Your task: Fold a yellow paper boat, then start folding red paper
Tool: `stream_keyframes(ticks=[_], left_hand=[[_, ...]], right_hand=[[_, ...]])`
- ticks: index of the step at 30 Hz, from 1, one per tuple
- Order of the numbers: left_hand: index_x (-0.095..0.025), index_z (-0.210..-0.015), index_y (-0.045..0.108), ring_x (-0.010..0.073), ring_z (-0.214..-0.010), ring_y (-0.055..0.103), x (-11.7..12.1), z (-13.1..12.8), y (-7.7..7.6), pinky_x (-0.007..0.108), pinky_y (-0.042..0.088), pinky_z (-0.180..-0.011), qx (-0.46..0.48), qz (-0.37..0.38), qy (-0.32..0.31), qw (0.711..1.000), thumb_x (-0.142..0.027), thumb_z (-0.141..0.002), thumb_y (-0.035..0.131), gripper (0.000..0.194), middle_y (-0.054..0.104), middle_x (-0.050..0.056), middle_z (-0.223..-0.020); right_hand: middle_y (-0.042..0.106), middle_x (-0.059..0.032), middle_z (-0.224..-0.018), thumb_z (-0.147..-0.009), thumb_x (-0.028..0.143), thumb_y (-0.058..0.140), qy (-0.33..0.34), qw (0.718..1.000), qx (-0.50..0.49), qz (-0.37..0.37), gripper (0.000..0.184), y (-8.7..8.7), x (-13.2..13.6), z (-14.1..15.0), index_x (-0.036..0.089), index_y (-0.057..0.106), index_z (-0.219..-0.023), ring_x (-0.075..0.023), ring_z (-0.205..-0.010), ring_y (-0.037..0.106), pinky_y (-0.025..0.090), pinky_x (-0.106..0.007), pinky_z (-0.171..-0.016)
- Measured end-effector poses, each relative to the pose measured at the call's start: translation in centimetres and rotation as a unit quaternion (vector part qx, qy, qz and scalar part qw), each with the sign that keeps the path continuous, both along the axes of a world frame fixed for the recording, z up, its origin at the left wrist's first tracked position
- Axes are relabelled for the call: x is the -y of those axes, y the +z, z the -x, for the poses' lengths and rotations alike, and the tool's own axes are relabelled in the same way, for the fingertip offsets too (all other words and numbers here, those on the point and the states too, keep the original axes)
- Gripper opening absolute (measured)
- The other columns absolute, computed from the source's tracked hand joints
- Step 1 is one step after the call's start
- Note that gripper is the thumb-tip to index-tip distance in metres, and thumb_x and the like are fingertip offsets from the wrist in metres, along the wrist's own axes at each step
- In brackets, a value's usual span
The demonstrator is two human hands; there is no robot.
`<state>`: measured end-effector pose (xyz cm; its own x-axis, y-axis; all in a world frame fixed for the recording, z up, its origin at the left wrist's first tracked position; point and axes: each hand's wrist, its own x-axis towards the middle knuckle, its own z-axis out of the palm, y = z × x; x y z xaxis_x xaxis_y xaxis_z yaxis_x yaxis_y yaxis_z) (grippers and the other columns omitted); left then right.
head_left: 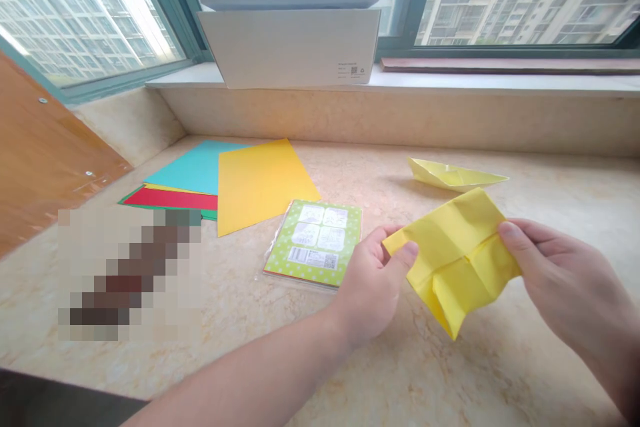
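Observation:
A creased sheet of yellow origami paper (pixel 457 250) is held up off the counter between my two hands. Its lower edge sticks out in a folded point, and crossing creases run over its face. My left hand (pixel 375 280) pinches the left corner between thumb and fingers. On the opposite side, my right hand (pixel 555 273) grips the edge with the thumb in front; the fingers behind are partly hidden. Just beyond the sheet, a folded pale yellow paper boat (pixel 453 175) rests on the counter. Left of my left hand lies a green dotted origami paper pack (pixel 320 240) in clear wrapping.
Coloured sheets lie at the back left: an orange-yellow one (pixel 263 187) overlaps a blue one (pixel 195 163) and a red one (pixel 170 198). A blurred-out object (pixel 133 273) is at left. A white box (pixel 290 47) stands on the windowsill (pixel 500 80). The marble-patterned counter's front edge shows lower left.

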<state>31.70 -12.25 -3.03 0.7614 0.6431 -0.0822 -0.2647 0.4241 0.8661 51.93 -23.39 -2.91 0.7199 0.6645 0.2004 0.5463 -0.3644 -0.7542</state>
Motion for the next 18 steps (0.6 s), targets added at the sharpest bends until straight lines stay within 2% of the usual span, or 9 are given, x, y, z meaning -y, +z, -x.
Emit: stream_keyframes(ticks=[4,10,12,14,16,18], left_hand=[[-0.018,-0.119,0.049,0.0220,-0.098,0.070,0.1,0.0,0.2,0.036,0.052,-0.088,-0.028,-0.007,0.003,1.000,-0.044,-0.093,0.069,0.042,0.071,0.010,-0.109],[-0.019,-0.128,0.048,0.0274,-0.118,0.064,1.1,0.0,-0.1,0.042,0.052,-0.100,-0.011,-0.086,-0.049,0.995,-0.026,-0.084,0.078,0.054,0.065,0.014,-0.129],[-0.019,-0.133,0.047,0.0283,-0.123,0.063,1.1,0.0,-0.2,0.045,0.050,-0.104,-0.028,-0.089,-0.039,0.995,-0.025,-0.087,0.074,0.053,0.063,0.015,-0.132],[-0.019,-0.134,0.049,0.0279,-0.127,0.061,1.1,0.1,0.0,0.046,0.048,-0.108,-0.025,-0.089,-0.030,0.995,-0.028,-0.094,0.066,0.045,0.063,0.015,-0.134],[-0.018,-0.134,0.053,0.0272,-0.128,0.060,1.0,0.2,0.1,0.046,0.046,-0.111,-0.003,-0.092,-0.045,0.995,-0.029,-0.098,0.060,0.039,0.064,0.015,-0.134],[-0.018,-0.135,0.055,0.0271,-0.128,0.060,1.1,0.3,0.3,0.046,0.045,-0.112,0.020,-0.091,-0.066,0.993,-0.029,-0.098,0.060,0.039,0.064,0.014,-0.135]], right_hand=[[0.078,-0.0052,-0.078,-0.095,0.050,0.054,-0.032,0.996,0.077,-0.026,0.037,0.7,-0.2,1.7,0.020,0.076,-0.095,-0.0236,-0.066,0.071,0.053,-0.030,-0.053],[0.076,-0.0022,-0.070,-0.096,0.049,0.054,-0.017,0.985,0.163,-0.055,0.034,0.4,0.3,2.8,0.023,0.076,-0.095,-0.0201,-0.057,0.068,0.051,-0.030,-0.053],[0.077,-0.0021,-0.073,-0.095,0.048,0.055,-0.027,0.985,0.159,-0.055,0.033,0.5,0.4,2.7,0.023,0.077,-0.095,-0.0205,-0.060,0.070,0.052,-0.030,-0.054],[0.079,-0.0030,-0.076,-0.094,0.048,0.056,-0.045,0.990,0.127,-0.050,0.033,0.6,0.4,2.2,0.023,0.077,-0.095,-0.0213,-0.064,0.072,0.053,-0.029,-0.054],[0.080,-0.0037,-0.079,-0.093,0.048,0.057,-0.054,0.995,0.084,-0.031,0.033,0.6,0.3,1.4,0.024,0.078,-0.095,-0.0223,-0.066,0.074,0.055,-0.028,-0.053],[0.081,-0.0035,-0.083,-0.092,0.048,0.057,-0.030,0.998,0.051,-0.013,0.031,0.4,0.2,0.5,0.026,0.080,-0.094,-0.0240,-0.070,0.077,0.058,-0.029,-0.055]])
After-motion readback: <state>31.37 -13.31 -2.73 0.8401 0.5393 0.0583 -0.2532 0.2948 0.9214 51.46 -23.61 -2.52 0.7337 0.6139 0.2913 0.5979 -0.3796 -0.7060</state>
